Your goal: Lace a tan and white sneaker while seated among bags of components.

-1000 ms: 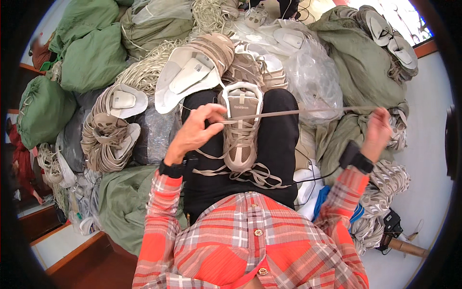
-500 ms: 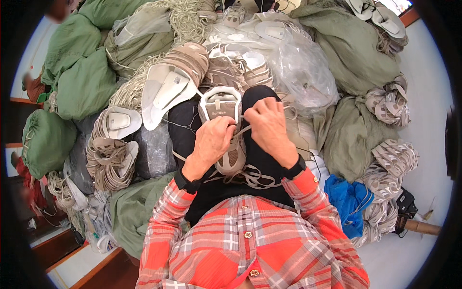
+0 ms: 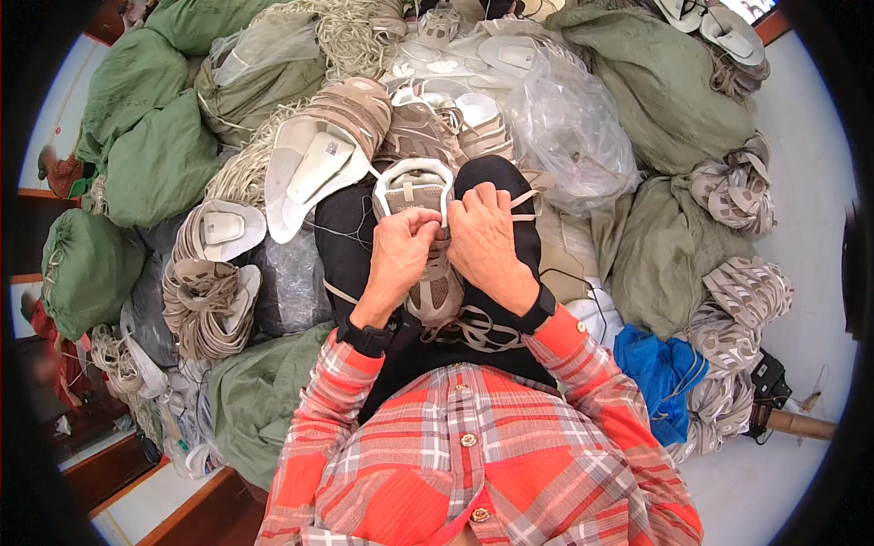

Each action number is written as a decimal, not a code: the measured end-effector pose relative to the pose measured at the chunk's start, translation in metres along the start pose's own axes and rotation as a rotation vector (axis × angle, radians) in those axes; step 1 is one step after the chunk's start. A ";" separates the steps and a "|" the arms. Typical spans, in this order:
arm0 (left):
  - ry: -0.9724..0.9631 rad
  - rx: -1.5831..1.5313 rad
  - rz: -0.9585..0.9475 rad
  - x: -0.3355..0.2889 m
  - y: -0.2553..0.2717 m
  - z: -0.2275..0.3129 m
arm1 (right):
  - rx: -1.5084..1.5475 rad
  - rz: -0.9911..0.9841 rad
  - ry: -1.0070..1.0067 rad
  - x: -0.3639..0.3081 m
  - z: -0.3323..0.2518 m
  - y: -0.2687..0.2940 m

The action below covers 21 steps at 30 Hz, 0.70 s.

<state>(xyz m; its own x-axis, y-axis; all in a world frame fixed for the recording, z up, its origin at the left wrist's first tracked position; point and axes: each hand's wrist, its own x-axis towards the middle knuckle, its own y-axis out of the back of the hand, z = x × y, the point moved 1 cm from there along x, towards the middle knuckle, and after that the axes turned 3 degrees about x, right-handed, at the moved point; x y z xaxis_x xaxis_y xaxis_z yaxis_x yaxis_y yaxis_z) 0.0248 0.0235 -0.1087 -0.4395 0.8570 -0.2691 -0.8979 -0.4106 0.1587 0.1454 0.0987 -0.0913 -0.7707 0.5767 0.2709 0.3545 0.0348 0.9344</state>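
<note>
A beige-brown shoe upper (image 3: 435,298) with a white padded collar lies across my thighs, its toe toward me. My left hand (image 3: 397,264) is closed on its upper edge near the tongue, thumb and forefinger pinched. Right beside it, my right hand (image 3: 490,244) is closed in a pinch at the upper's right side. A pale flat shoelace (image 3: 525,204) loops out from the right fingers over my right knee. The fingertips nearly meet, and they hide the eyelets between them. More loose lace (image 3: 485,331) lies in loops by the toe.
Nested shoe uppers (image 3: 350,118) lean beyond my left knee, with another stack (image 3: 200,296) further left. Green cloth sacks (image 3: 162,159) stand at the left, more sacks (image 3: 669,255) at the right. Clear plastic bags (image 3: 574,127) and a blue bag (image 3: 654,378) lie to the right.
My right hand has moved left, in against the shoe upper beside my left hand. The lace that stretched between the hands now loops out over the right knee.
</note>
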 end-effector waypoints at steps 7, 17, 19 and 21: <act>-0.139 0.399 -0.109 0.006 0.003 0.019 | 0.353 0.136 -0.035 -0.011 0.012 0.006; -0.755 1.165 -0.150 0.017 -0.003 0.032 | 0.516 0.199 -0.069 -0.006 0.009 -0.007; -0.796 1.367 -0.285 0.024 0.003 0.034 | 0.534 0.190 -0.074 -0.004 0.009 -0.006; -0.846 1.312 -0.328 0.026 0.016 0.047 | 0.531 0.134 0.000 -0.006 0.017 -0.003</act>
<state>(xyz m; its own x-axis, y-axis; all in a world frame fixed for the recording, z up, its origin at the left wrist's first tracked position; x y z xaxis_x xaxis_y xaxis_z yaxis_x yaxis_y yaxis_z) -0.0004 0.0539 -0.0687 0.3010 0.9520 0.0553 -0.1074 -0.0238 0.9939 0.1577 0.1088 -0.0991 -0.7009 0.6040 0.3795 0.6678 0.3687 0.6466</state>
